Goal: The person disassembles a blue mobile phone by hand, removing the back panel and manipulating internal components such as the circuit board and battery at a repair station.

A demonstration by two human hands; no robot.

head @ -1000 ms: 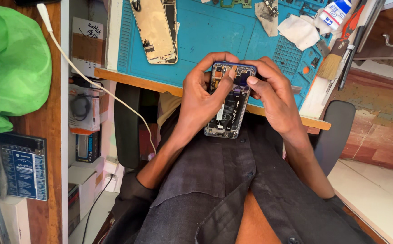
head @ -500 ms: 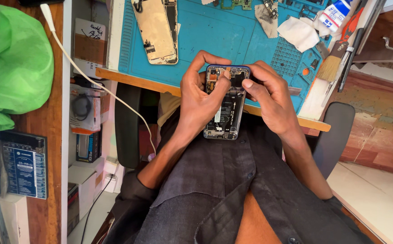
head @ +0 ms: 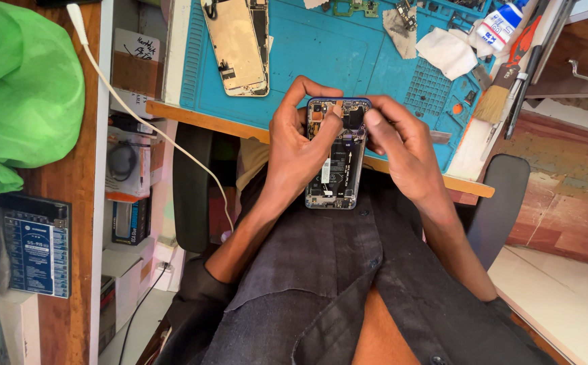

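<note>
An opened smartphone (head: pixel 336 159) with its back cover off shows its battery and circuit board; it is held over my lap at the front edge of the desk. My left hand (head: pixel 294 145) grips its left side, thumb pressed on the upper board. My right hand (head: pixel 402 145) holds the right side, fingertips on the top right corner by the camera area. Whether a small part sits under the fingertips cannot be seen.
A blue work mat (head: pixel 328 47) covers the desk, bearing a detached phone screen panel (head: pixel 240 44), white cloths (head: pixel 446 51), a brush (head: pixel 493 98) and a small tube (head: pixel 500 27). A green bag (head: pixel 20 94) and white cable (head: pixel 138 118) lie left. A chair armrest (head: pixel 500 196) is at right.
Both hands and the phone have shifted slightly; the fingers have moved up onto the phone's top end.
</note>
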